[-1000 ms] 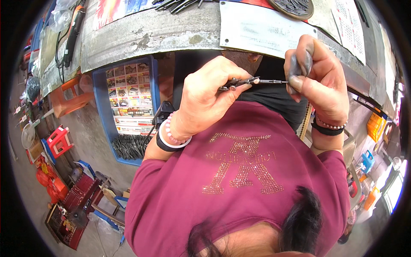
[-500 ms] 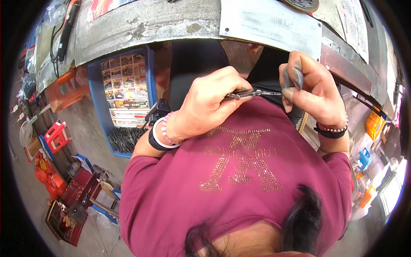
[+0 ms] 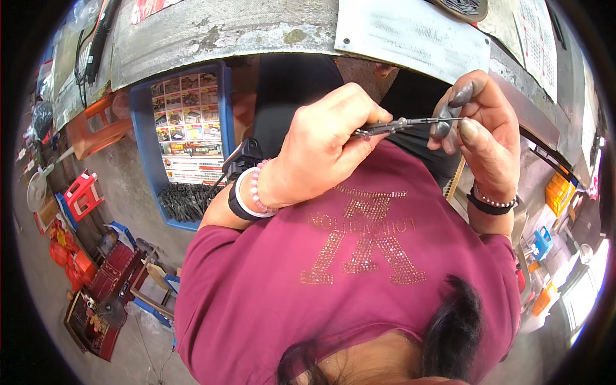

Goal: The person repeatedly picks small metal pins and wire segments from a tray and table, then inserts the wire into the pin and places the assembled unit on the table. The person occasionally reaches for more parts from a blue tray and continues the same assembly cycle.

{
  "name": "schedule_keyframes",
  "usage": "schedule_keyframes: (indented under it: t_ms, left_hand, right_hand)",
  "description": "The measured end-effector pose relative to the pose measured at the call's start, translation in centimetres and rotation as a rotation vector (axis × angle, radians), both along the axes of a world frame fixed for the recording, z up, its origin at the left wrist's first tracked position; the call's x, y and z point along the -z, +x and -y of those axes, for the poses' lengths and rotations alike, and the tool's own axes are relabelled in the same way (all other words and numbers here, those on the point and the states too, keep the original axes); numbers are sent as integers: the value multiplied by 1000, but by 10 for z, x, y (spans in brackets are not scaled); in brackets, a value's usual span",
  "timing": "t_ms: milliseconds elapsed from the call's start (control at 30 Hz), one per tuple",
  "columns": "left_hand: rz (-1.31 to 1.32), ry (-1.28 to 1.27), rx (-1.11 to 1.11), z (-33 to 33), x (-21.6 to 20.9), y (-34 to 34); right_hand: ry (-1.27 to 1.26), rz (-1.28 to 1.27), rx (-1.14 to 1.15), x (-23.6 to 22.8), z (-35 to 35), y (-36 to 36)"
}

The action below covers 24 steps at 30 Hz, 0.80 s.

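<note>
My left hand (image 3: 327,128) is closed around a slim dark metal piece with a pivot (image 3: 401,124), like small scissors or pliers; I cannot tell its exact kind. The narrow end points right, above my lap. My right hand (image 3: 491,125) is at that end, its thumb and grey-smudged fingers bent but apart. The tip lies by the thumb and across a finger, and whether they touch is unclear. To the left, a blue crate (image 3: 146,144) contains many similar-looking dark metal pieces (image 3: 183,200) and a printed sheet with pictures (image 3: 192,125).
A worn grey workbench (image 3: 256,29) runs along the far side. On it are a white metal plate (image 3: 410,38) and a round dish of small metal parts (image 3: 471,8). An orange stool (image 3: 96,131) and a red stool (image 3: 83,194) stand left; a yellow crate (image 3: 559,192) is at right.
Both hands have risen slightly, and the metal piece has shifted up and right. My right thumb and fingers, pressed together at its end before, have come apart, baring more of the narrow tip.
</note>
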<state>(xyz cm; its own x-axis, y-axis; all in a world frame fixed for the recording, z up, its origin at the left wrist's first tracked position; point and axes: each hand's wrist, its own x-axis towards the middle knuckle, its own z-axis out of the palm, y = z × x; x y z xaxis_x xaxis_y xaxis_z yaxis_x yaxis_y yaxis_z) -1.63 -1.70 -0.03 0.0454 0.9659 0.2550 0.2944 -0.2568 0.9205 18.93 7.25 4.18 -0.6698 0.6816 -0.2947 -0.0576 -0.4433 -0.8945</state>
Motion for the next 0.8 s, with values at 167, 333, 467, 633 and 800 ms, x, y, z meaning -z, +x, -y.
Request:
schedule_keyframes:
  t_ms: [167, 333, 467, 633, 800]
  left_hand:
    - [-19, -86, 16, -1, -5, -3]
    - [-3, -147, 28, -3, -7, 0]
    - [9, -135, 35, -7, -8, 5]
    - [20, -271, 62, -14, -17, 5]
    - [37, -474, 136, -22, -25, 5]
  right_hand:
    - [236, 88, 94, 11, 4, -6]
    - [382, 141, 65, 9, 1, 0]
    - [519, 209, -5, 16, 2, 0]
    - [382, 138, 48, 19, 0, 0]
    - [390, 67, 62, 20, -8, 3]
